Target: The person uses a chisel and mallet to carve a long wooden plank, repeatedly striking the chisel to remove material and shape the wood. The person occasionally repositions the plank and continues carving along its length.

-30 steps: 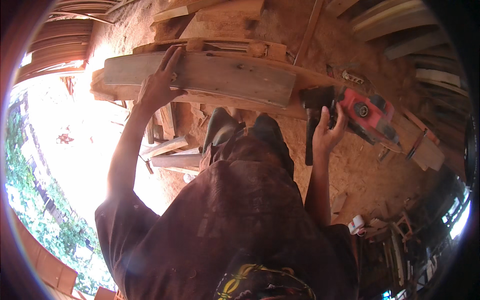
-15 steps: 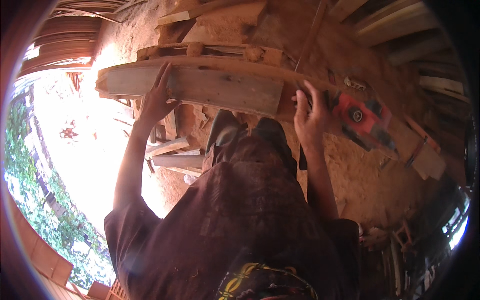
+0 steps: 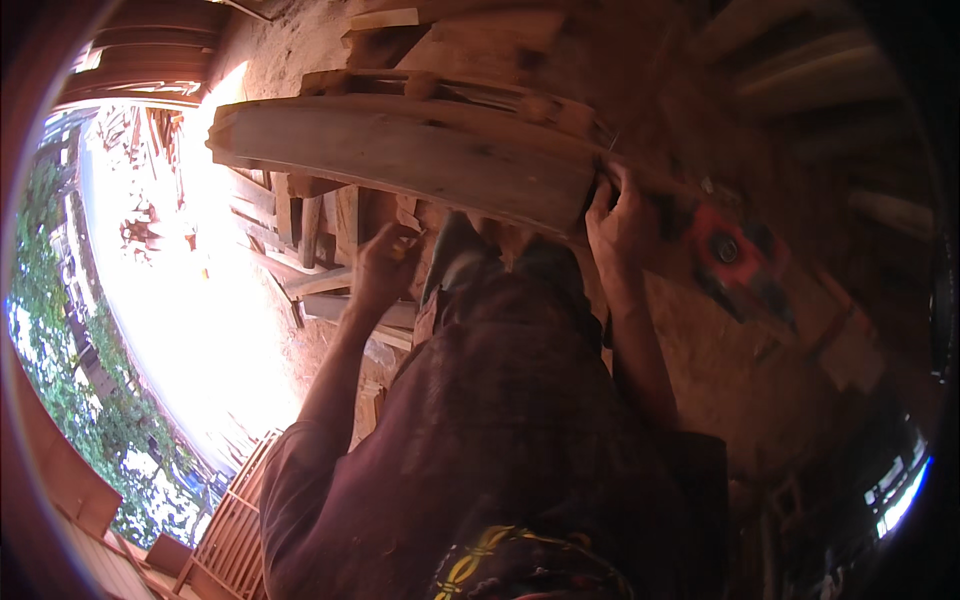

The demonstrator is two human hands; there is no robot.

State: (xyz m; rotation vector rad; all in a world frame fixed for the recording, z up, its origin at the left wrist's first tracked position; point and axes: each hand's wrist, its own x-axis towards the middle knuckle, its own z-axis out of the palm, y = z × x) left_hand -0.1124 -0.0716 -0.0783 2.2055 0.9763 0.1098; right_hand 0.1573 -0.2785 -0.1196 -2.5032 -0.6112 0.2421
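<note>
view: head camera, looking down past the wearer's chest; the area around and to the right of the right hand is blurred.
plank (image 3: 400,145): a long, brownish-grey board, lying crosswise beyond the left hand and reaching on its right end to the right hand.
left hand (image 3: 385,265): raised on the body side of the plank and apart from it, fingers curled in toward the thumb; whether anything small is pinched there cannot be told.
right hand (image 3: 615,212): at the plank's right end, thumb and fingers bent and close together; blur and shadow leave it unclear whether they grip the wood or something dark beside it.
wooden support (image 3: 545,132): beneath the plank, its far edge showing beyond both hands.
power tool (image 3: 730,250): red and black, to the right of the right hand and apart from it.
timber frame (image 3: 430,85): beyond the plank, farther from both hands.
offcuts (image 3: 310,225): in a jumble to the left of the left hand.
footwear (image 3: 455,255): greyish-green, just right of the left hand.
slatted frame (image 3: 235,510): wooden, well to the left of the left hand and nearer the wearer.
foliage (image 3: 100,420): bright green, far left of the left hand.
</note>
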